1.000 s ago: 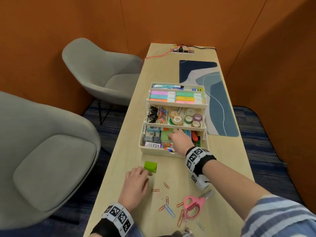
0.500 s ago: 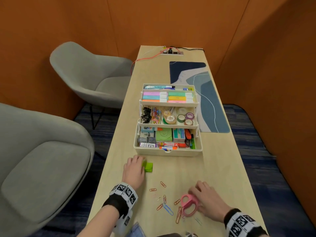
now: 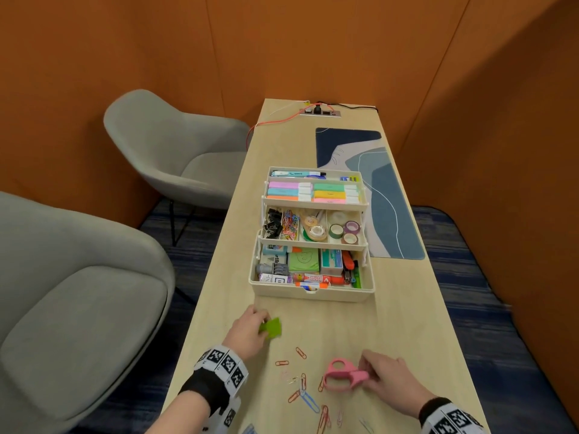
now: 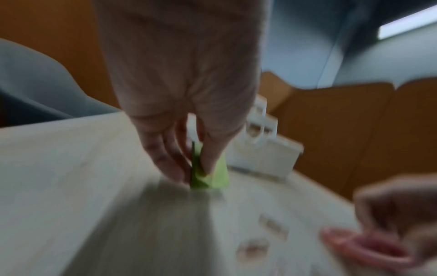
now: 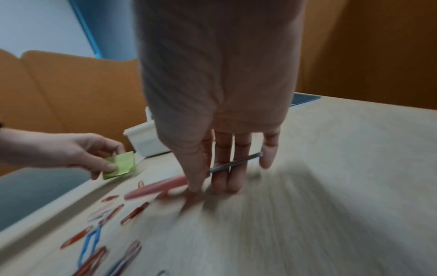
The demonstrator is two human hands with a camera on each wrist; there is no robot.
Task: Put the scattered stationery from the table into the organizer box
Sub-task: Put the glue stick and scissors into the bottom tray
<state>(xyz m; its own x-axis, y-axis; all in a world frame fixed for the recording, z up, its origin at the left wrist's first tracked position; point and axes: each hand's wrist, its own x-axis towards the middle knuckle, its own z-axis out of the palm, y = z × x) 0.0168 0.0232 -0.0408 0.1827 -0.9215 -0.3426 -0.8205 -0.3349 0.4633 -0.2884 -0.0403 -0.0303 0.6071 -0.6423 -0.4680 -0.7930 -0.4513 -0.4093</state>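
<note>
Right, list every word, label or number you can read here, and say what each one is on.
"BOARD MASTER", upside down and only just legible: on the red-and-white marker in the bottom tray of the organizer box.
Other printed labels inside the box: too small or blurred to read.
Wristbands: black-and-white square codes, no words.
Both wrist views: no text visible.

Pale matt wood-grain table (image 3: 219,277) is carrying a smooth cream plastic organizer box (image 3: 313,295), pink plastic-handled scissors (image 3: 340,375) with grey metal blades, and green paper (image 3: 272,327).
</note>
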